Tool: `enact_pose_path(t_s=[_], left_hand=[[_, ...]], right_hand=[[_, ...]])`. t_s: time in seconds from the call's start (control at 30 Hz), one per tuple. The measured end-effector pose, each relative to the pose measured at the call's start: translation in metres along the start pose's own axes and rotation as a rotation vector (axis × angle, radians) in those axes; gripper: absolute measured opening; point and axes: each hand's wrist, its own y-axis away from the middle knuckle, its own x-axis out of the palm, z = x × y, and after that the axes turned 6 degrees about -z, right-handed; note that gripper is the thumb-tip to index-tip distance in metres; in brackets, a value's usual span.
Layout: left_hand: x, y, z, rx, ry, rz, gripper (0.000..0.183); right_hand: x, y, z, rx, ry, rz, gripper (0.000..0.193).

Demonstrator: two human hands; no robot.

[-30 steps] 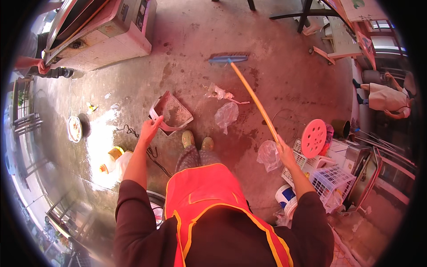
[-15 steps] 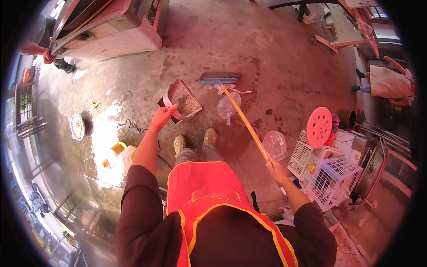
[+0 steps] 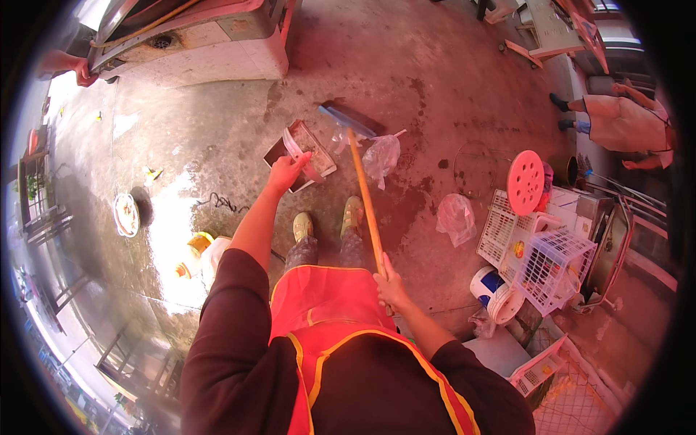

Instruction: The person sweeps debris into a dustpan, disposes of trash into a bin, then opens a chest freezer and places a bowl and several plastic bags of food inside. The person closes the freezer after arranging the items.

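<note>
My left hand (image 3: 288, 172) is closed round the pale band handle (image 3: 293, 145) of a dark, box-shaped dustpan (image 3: 320, 139) on the concrete floor ahead of my feet. Gripped in my right hand (image 3: 392, 288), close to my apron, is the wooden stick (image 3: 365, 192) of a broom. Its blue head (image 3: 346, 119) rests slanted just beyond and right of the dustpan, slightly smeared by motion. A crumpled clear plastic bag (image 3: 383, 156) lies against the right side of the broom. Some debris shows inside the dustpan.
Another clear bag (image 3: 457, 219) lies to the right. Beyond it are a red stool (image 3: 525, 183), a white bucket (image 3: 496, 293) and a lilac crate (image 3: 554, 264). A person's hand (image 3: 85, 74) shows by the large metal unit (image 3: 225, 58); another person (image 3: 616, 123) stands far right.
My right hand has come left toward my body, so the stick stands steeper in view. The broom head has turned to a slant. The dustpan appears slightly further right, still held.
</note>
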Motion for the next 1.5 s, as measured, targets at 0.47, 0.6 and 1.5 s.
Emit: enact_pose_path(t_s=[0.47,0.6,1.5], left_hand=[[-0.045,0.028,0.046,-0.052,0.161,0.098,0.072],[-0.056,0.042,0.015,-0.114,0.026,0.177,0.071],[-0.085,0.114,0.104,-0.257,0.246,-0.014,0.061]], right_hand=[[-0.085,0.106,-0.155,-0.403,0.28,-0.303,0.065],[-0.05,0.051,-0.077,-0.138,-0.027,-0.357,0.079],[0.055,0.034,-0.023,-0.013,0.113,0.166,0.085]])
